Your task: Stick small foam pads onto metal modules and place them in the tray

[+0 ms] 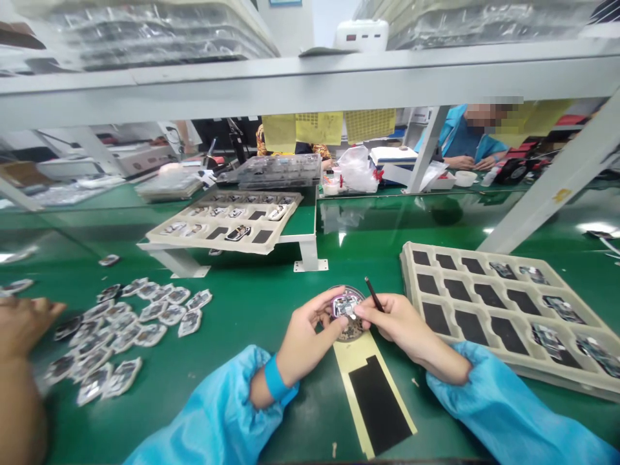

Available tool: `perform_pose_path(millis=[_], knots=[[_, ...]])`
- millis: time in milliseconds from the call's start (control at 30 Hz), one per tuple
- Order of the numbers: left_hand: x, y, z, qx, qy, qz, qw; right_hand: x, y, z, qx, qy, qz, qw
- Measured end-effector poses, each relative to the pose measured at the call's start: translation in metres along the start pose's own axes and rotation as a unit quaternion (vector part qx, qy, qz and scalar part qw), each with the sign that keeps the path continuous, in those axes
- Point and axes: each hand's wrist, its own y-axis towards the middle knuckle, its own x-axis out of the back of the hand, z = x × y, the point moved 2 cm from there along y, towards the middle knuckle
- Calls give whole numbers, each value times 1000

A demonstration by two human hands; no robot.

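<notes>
at the green desk (pixel 271 303), the left hand (pixel 305 342) pinches a small round circuit assembly (pixel 347 309) between its fingers, held at desk centre. the right hand (pixel 404 326), at 3 o'clock of it, grips a thin dark stylus (pixel 374 294), fingers pressed together. a compartment tray (pixel 504 371) lies further toward 3 o'clock; loose parts (pixel 121 329) spread at 9 o'clock.

I see both my arms in loose, shiny light-blue smock sleeves with gathered cuffs, a blue wristband below the left hand (pixel 305 339), and the right hand (pixel 404 326) bare, no gloves.
</notes>
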Motion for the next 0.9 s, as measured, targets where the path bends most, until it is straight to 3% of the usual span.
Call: perform_pose_path(millis=[200,367,433,600,800,900], knots=[[0,-4,-8,-28,117,-44,992,-4,0,-5,7,6,-13,1000],[0,-3,-14,-39,136,-61,988,-3,2,-10,21,-8,-8,1000],[-2,-3,-14,-25,94,-65,993,-2,3,-14,40,-36,-24,998],[-13,-3,-6,22,-157,-20,987,1,11,-34,89,-58,-62,992],[-20,-5,2,21,-238,-19,971,4,19,-44,35,-58,-39,997],[-20,-5,4,2,-198,-40,979,4,16,-36,21,-94,-50,994]])
